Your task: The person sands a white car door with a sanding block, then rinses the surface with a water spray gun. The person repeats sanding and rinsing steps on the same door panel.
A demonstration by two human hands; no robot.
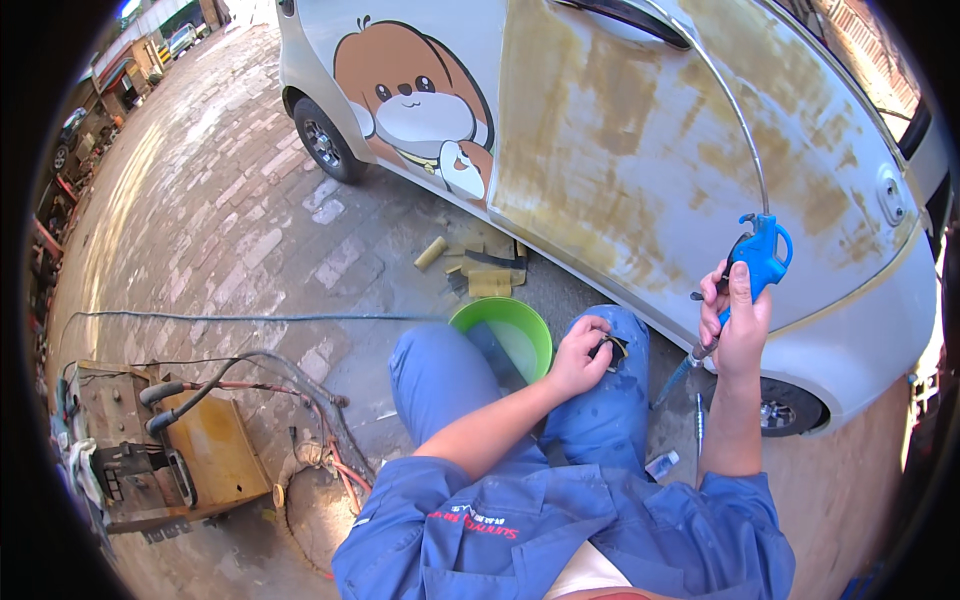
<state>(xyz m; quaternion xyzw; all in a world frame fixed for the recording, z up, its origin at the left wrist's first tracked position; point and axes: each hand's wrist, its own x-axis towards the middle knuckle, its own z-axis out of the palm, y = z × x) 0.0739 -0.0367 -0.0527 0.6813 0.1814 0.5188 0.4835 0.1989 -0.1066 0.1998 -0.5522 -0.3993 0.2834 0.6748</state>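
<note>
My right hand (740, 325) is raised in front of the car's side, its fingers wrapped round a blue air blow gun (768, 258). From the gun a long, thin metal nozzle (748, 135) curves up toward the door handle (630, 18). A blue hose (675, 380) with a metal fitting hangs below the grip. On my right knee my left hand (580, 360) is closed on a small dark piece with a tan edge (615, 353), possibly sandpaper. The white car panel (640, 170) carries broad yellow-brown smeared patches.
Between my knees stands a green basin (540, 325) with cloudy liquid. Tan and dark abrasive pieces (488, 283) lie beyond it. At left are a worn metal machine (180, 450) and thick cables (325, 400). A cartoon dog (410, 110) decorates the car; a small bottle (661, 464) lies beside me.
</note>
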